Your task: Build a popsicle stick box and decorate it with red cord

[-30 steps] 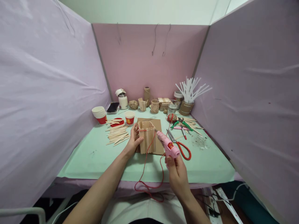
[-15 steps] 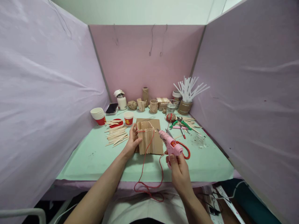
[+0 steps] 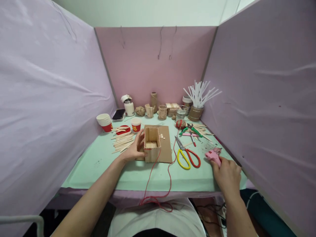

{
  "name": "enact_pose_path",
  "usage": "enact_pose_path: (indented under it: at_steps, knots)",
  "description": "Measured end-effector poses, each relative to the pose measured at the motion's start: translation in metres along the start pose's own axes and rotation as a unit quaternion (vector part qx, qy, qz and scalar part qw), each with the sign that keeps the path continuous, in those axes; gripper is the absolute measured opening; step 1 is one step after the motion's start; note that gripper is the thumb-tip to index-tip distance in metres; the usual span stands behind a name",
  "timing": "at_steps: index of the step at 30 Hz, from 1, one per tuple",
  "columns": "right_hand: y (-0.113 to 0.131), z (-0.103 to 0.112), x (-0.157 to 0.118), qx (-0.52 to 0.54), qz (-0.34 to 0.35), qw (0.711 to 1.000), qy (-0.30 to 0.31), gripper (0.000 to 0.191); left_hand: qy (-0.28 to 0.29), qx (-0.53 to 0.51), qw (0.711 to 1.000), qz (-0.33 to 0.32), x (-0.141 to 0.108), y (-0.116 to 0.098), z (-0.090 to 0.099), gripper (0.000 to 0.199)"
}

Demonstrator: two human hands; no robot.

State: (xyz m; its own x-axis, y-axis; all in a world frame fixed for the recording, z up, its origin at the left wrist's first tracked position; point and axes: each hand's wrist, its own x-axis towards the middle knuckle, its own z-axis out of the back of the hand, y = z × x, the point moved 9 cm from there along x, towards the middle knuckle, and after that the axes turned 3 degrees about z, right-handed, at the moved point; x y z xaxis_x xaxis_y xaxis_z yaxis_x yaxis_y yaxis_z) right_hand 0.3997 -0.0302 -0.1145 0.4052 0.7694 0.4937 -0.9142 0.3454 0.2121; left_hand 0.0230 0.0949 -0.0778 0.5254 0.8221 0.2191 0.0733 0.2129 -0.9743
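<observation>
My left hand (image 3: 135, 148) grips the left side of an open wooden box (image 3: 152, 154) made of craft sticks, thumb at its front and fingers along its side. The box stands on a piece of brown cardboard (image 3: 167, 144). Red yarn (image 3: 170, 179) runs along the box's upper front edge, loops down over the table edge and leads back to a yarn ball (image 3: 180, 124). At the right of the table, my right hand (image 3: 227, 171) is closed around the handle of a pink glue gun (image 3: 213, 156), its nozzle end near the tabletop. Scissors (image 3: 187, 156) lie between the box and the glue gun.
Craft sticks (image 3: 123, 142), a paper cup (image 3: 136, 125) and stacked cups (image 3: 104, 122) are at the left. Green-handled pliers (image 3: 191, 130) lie at the right. Along the back stand a white jar (image 3: 128, 107), a glass bowl (image 3: 181, 113) and a holder of white sticks (image 3: 196, 113).
My right hand has carried the glue gun from beside the box to the far right and lowered it to the table. The box has tilted so its inside shows. The scissors are uncovered.
</observation>
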Motion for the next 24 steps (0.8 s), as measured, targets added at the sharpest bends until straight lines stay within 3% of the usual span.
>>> enact_pose_path:
  at_steps: [3, 5, 7, 9, 11, 14, 18, 21, 24]
  knots:
    - [0.008, 0.012, -0.007, -0.026, -0.006, 1.0, -0.017, 0.046, -0.007, 0.053, 0.998, 0.015, -0.012, -0.001, 0.006, 0.123]
    - [0.017, 0.028, -0.01, -0.011, -0.008, 0.998, -0.054, 0.048, -0.055, 0.104, 0.993, 0.033, -0.027, -0.006, 0.011, 0.117]
    - [0.031, 0.043, -0.012, 0.036, 0.006, 0.996, -0.083, 0.049, -0.161, 0.145, 0.975, 0.048, -0.049, -0.018, 0.017, 0.093]
    - [0.054, 0.053, -0.014, 0.112, 0.058, 0.988, -0.088, 0.048, -0.295, 0.178, 0.938, 0.036, -0.077, -0.038, 0.018, 0.051]
    - [0.084, 0.058, -0.019, 0.202, 0.13, 0.968, -0.071, 0.043, -0.345, 0.206, 0.914, 0.05, -0.094, -0.049, 0.001, 0.026]
    - [0.129, 0.061, -0.028, 0.297, 0.205, 0.932, -0.032, 0.032, -0.235, 0.222, 0.939, 0.121, -0.087, -0.039, -0.045, 0.027]
    - [0.174, 0.058, -0.031, 0.374, 0.253, 0.892, 0.021, 0.026, -0.168, 0.087, 0.963, 0.193, -0.071, -0.015, -0.077, 0.037]
    - [0.196, 0.058, -0.023, 0.42, 0.278, 0.862, 0.044, 0.03, -0.157, 0.066, 0.965, 0.199, -0.062, -0.015, -0.081, 0.032]
    - [0.213, 0.059, -0.013, 0.451, 0.306, 0.836, 0.065, 0.037, -0.191, 0.191, 0.954, 0.128, -0.057, -0.04, -0.07, 0.021]
